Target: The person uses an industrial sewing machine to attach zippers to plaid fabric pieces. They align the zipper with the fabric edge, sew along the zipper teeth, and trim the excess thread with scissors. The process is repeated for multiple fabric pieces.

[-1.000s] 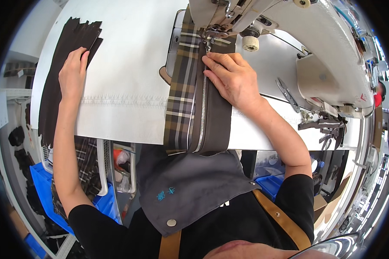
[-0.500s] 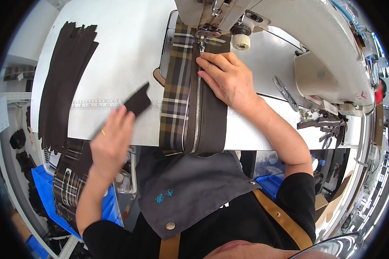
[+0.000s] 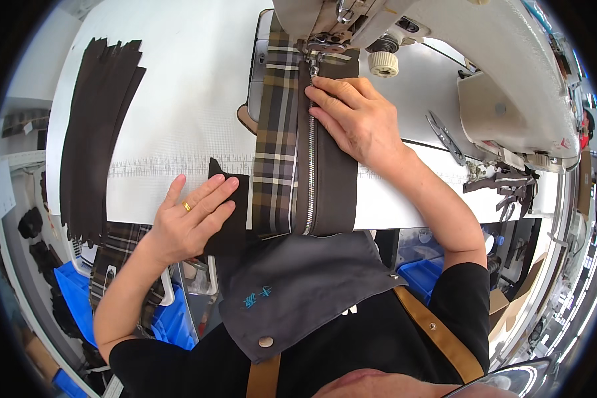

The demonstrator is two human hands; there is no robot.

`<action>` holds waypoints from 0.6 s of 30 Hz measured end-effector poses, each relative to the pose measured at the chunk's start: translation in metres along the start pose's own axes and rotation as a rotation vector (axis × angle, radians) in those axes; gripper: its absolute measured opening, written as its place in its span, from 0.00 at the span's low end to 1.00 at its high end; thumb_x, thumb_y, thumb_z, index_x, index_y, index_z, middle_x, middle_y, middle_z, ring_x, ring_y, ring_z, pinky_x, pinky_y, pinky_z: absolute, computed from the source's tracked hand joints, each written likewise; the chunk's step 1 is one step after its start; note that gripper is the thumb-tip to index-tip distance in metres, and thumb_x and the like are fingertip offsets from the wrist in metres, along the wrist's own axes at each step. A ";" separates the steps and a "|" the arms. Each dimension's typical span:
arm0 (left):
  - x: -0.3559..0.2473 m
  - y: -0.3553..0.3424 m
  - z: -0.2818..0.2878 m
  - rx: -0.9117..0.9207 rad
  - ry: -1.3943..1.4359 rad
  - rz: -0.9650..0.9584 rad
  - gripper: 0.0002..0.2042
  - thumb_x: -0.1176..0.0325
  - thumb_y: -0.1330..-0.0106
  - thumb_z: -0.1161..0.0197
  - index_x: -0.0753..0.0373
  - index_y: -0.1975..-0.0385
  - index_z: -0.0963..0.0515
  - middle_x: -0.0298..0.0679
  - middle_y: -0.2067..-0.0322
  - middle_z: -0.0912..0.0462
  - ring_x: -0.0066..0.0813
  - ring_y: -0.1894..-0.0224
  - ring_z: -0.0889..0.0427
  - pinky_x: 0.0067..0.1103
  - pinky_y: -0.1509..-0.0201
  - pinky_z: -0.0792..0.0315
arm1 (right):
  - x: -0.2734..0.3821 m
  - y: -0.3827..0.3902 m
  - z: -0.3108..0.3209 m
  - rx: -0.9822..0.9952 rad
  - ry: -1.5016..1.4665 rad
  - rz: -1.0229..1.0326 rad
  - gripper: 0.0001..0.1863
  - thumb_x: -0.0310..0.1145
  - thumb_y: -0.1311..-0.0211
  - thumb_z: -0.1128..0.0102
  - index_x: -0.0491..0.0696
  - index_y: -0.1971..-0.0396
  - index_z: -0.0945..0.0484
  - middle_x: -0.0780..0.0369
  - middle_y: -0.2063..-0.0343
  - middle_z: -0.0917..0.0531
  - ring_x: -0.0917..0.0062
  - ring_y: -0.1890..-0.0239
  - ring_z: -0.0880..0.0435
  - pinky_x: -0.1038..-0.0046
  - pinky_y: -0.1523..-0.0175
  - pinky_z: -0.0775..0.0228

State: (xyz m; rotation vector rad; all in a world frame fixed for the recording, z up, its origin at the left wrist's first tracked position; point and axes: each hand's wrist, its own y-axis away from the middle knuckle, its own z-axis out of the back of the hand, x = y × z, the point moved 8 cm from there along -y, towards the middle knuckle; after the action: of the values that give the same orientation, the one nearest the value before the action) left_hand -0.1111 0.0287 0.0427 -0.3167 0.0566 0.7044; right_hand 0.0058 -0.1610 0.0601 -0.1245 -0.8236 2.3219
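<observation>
Under the sewing machine's presser foot (image 3: 314,61) lies a plaid fabric panel (image 3: 275,126) joined to a dark brown strip with a metal zipper (image 3: 312,166). My right hand (image 3: 359,119) bends over the zipper just in front of the foot, thumb and fingertips drawn together and pressing on its teeth and tape. To the left, my left hand (image 3: 196,215) lies with straight, spread fingers on a loose dark brown fabric strip (image 3: 239,205). That strip has a notched upper end and hangs over the table's front edge, close beside the plaid panel.
A stack of dark brown strips (image 3: 99,132) lies at the left of the white table (image 3: 179,86). Metal thread snips (image 3: 446,136) and fabric scraps (image 3: 501,182) are at the right. The machine arm (image 3: 497,60) overhangs the back right. Blue bins (image 3: 172,318) stand below the table.
My left hand has brought the loose brown strip right and nearer to me, beside the plaid panel, and its fingers have spread. My right hand stays on the zipper.
</observation>
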 end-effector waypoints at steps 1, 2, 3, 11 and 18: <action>-0.005 -0.008 0.006 -0.097 -0.070 0.005 0.12 0.73 0.42 0.45 0.59 0.58 0.22 0.38 0.51 0.20 0.31 0.49 0.21 0.36 0.35 0.44 | 0.000 0.000 0.000 0.006 -0.002 -0.006 0.13 0.33 0.51 0.34 0.47 0.64 0.18 0.65 0.61 0.19 0.74 0.64 0.22 0.75 0.62 0.25; -0.004 -0.016 0.008 -0.106 -0.066 0.024 0.13 0.72 0.42 0.45 0.59 0.57 0.22 0.39 0.51 0.20 0.31 0.49 0.20 0.35 0.35 0.44 | -0.001 0.001 0.000 0.008 0.003 -0.011 0.13 0.33 0.51 0.34 0.47 0.64 0.18 0.65 0.61 0.19 0.74 0.64 0.22 0.75 0.62 0.25; 0.000 -0.024 0.011 -0.116 -0.061 0.042 0.14 0.72 0.42 0.45 0.60 0.56 0.21 0.39 0.51 0.20 0.31 0.49 0.20 0.34 0.36 0.44 | -0.001 0.001 0.001 0.011 0.008 -0.016 0.13 0.33 0.51 0.34 0.47 0.64 0.18 0.65 0.61 0.19 0.74 0.64 0.22 0.75 0.62 0.25; 0.033 -0.129 0.006 -0.280 -0.051 0.005 0.17 0.73 0.46 0.44 0.60 0.54 0.22 0.34 0.54 0.22 0.29 0.52 0.23 0.37 0.38 0.40 | 0.000 -0.002 0.002 0.018 -0.002 -0.019 0.14 0.33 0.52 0.34 0.45 0.64 0.19 0.64 0.61 0.19 0.74 0.64 0.22 0.75 0.62 0.25; 0.049 -0.146 -0.016 -0.237 -0.044 -0.071 0.16 0.74 0.47 0.43 0.61 0.57 0.23 0.34 0.57 0.23 0.28 0.52 0.25 0.39 0.36 0.41 | -0.002 -0.001 0.001 0.038 -0.030 -0.040 0.15 0.33 0.53 0.33 0.44 0.64 0.20 0.64 0.61 0.19 0.73 0.65 0.23 0.74 0.63 0.26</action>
State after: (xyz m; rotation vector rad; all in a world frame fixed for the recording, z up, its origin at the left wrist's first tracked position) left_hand 0.0216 -0.0499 0.0585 -0.5280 -0.0803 0.6479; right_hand 0.0079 -0.1625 0.0615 -0.0560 -0.7893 2.3058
